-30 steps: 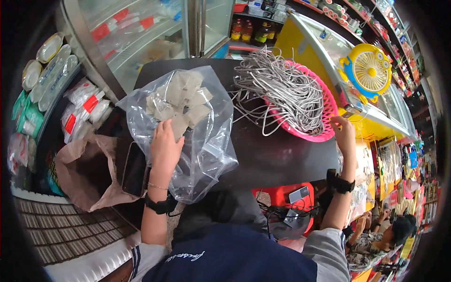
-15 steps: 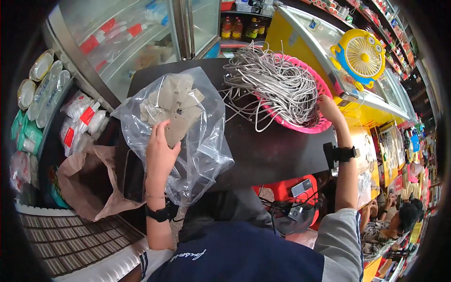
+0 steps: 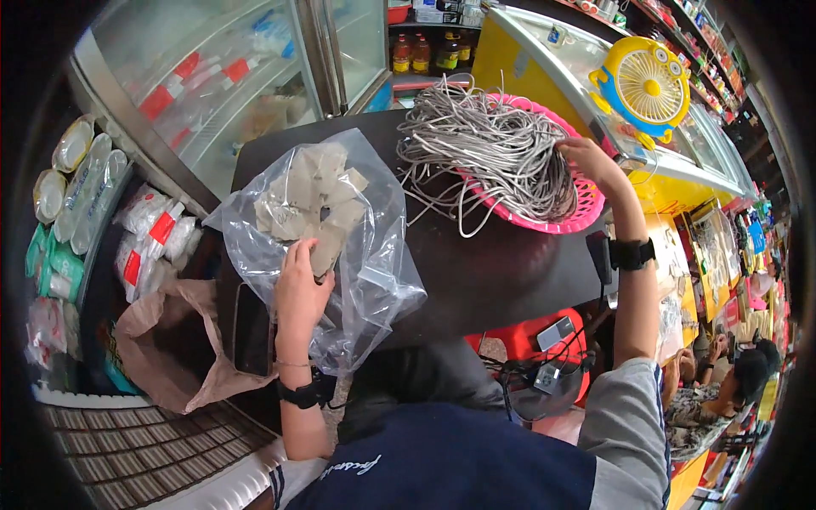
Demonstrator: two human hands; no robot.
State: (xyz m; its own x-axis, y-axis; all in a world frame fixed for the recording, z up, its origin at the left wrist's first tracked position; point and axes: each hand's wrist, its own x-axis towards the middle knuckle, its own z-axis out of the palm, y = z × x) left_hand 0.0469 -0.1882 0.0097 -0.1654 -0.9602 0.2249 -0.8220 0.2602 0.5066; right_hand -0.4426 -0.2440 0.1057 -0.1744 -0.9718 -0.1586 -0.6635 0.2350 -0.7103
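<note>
A heap of flat grey-beige card pieces (image 3: 293, 200) lies on a clear plastic bag (image 3: 387, 246) at the left of the dark table. My left hand (image 3: 302, 285) has its fingers and thumb closed on the near end of one card piece. To the right, a tangled bundle of grey wires (image 3: 484, 136) fills a pink plastic basket (image 3: 591, 200) and spills over its left side. At the basket's right rim, my right hand (image 3: 592, 163) has its fingertips bent onto the wires; the exact strand is hard to make out.
The dark table (image 3: 476, 280) bears both heaps. A brown bag (image 3: 204, 391) stands open at lower left. A red stool (image 3: 510, 340) with cables and small devices is near my legs. A yellow freezer (image 3: 510, 59) with a small fan (image 3: 650, 89) stands behind right.
My right hand has risen from the basket's right side to the wires near its upper right rim. My left hand has shifted slightly right and nearer, its fingers closer on the card piece.
</note>
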